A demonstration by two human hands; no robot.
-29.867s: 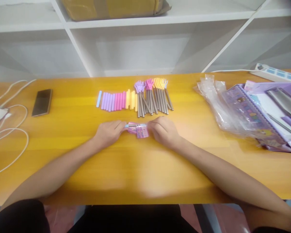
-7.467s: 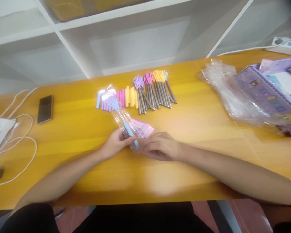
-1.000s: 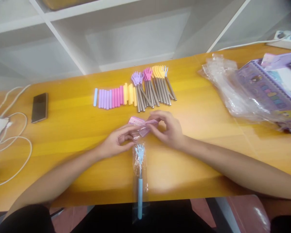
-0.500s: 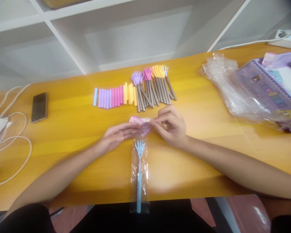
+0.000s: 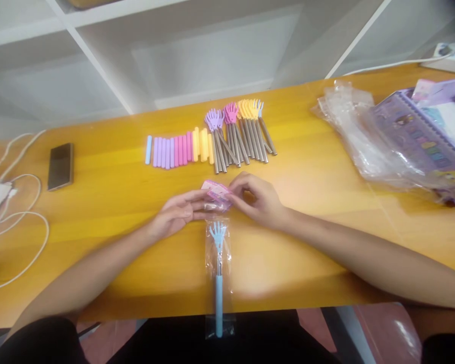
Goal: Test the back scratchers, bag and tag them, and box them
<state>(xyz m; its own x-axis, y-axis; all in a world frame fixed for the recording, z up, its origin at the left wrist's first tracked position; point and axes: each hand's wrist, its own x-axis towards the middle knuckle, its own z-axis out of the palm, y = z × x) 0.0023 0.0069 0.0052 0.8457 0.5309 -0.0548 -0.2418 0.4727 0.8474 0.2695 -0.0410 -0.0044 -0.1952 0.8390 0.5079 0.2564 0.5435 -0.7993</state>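
Note:
A light blue hand-shaped back scratcher lies inside a clear plastic bag, its handle end past the table's front edge. At the bag's top is a pink and purple printed card. My left hand holds the bag's top from the left, fingers stretched along it and the clear film across the fingertips. From the right, my right hand pinches the card's right edge between thumb and forefinger. What lies under the fingertips is hidden.
Behind my hands lie several coloured handle tubes and metal scratcher rods with claw heads. Clear bags and a purple printed box are at right. A phone and white cables are at left.
My right hand has moved slightly left against the card. The white strip at its fingertips no longer shows. The bagged scratcher has shifted slightly toward me.

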